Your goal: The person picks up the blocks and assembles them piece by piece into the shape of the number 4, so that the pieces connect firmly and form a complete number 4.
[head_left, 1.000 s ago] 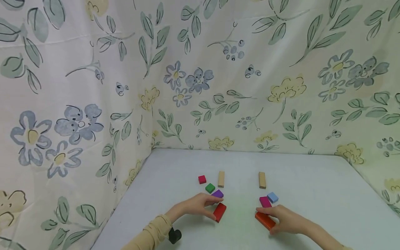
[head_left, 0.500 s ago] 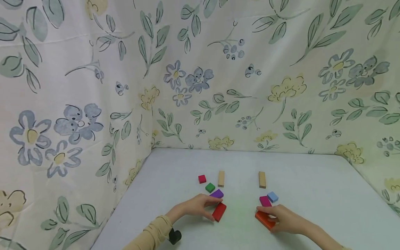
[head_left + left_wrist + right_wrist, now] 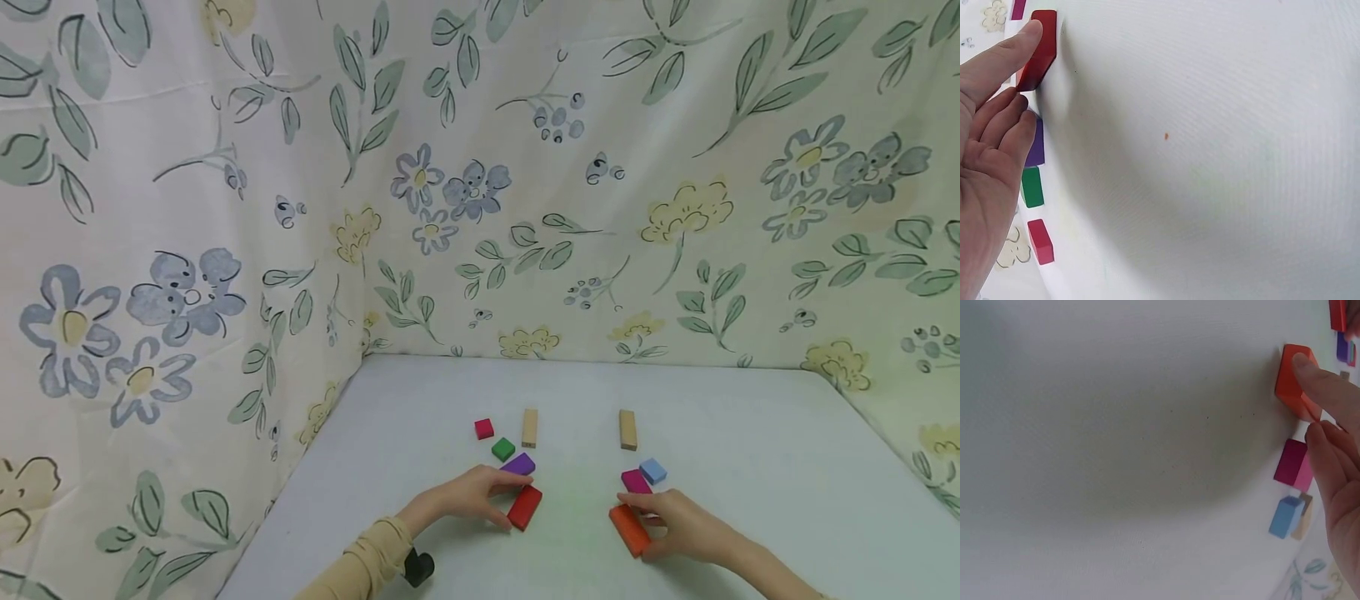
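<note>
The left hand [image 3: 474,493] pinches the red block [image 3: 525,507] between thumb and fingers; the right hand [image 3: 686,525] grips the orange block [image 3: 629,530] likewise. Both blocks are on the white table [image 3: 573,571], with the purple block [image 3: 519,464] and the magenta block [image 3: 636,481] just beyond them.

I'm seeing an open lane running up the middle of the white table [image 3: 576,475], between the red block [image 3: 525,507] and the orange block [image 3: 628,531], then passing between the left wooden block [image 3: 530,427] and the right wooden block [image 3: 627,430]. The left hand [image 3: 476,493] and right hand [image 3: 686,525] are flanking it. Ahead of the left hand, the purple block [image 3: 519,464], green block [image 3: 503,449] and pinkish-red block [image 3: 484,428] are forming a diagonal barrier. Ahead of the right, the magenta block [image 3: 636,482] and blue block [image 3: 653,471] are crowding together. Bare tabletop is leaving room outside both groups, while floral cloth [image 3: 547,292] is walling off the back.
</note>
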Demonstrator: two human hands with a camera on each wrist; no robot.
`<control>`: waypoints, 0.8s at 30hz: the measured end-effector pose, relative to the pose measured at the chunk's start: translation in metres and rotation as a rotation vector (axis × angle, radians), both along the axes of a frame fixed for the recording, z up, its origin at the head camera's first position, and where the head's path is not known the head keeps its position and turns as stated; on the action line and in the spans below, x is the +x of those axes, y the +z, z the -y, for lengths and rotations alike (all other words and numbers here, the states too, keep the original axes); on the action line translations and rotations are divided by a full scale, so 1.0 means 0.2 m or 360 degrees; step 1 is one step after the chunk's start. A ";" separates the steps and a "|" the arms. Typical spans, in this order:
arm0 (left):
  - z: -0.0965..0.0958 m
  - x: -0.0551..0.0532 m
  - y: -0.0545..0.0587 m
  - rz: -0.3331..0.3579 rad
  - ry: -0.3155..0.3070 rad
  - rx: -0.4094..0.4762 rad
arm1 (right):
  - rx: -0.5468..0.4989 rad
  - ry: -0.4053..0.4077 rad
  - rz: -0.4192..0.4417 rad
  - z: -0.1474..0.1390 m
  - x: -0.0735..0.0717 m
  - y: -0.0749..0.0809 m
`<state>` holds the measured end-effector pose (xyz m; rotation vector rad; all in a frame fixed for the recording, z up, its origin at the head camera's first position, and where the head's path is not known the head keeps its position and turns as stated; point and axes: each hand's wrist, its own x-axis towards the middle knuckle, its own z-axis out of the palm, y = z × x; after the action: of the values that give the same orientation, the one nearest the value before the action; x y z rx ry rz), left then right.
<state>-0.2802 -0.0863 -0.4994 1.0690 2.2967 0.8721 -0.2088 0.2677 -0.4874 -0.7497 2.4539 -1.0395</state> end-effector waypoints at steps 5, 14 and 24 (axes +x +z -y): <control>0.00 -0.01 0.00 -0.0042 -0.0011 -0.0004 | 0.0028 -0.0002 -0.0052 0.00 0.00 0.00; 0.01 -0.01 -0.02 -0.0119 0.0003 -0.0081 | 0.0051 0.0031 -0.0069 0.00 0.01 0.00; 0.02 0.01 -0.02 -0.0100 0.0059 -0.0059 | 0.0035 -0.0061 -0.0108 0.02 0.03 -0.06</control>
<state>-0.2792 -0.0893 -0.5036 1.0546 2.3820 0.8175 -0.2035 0.2627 -0.4997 -0.7452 2.5420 -1.0152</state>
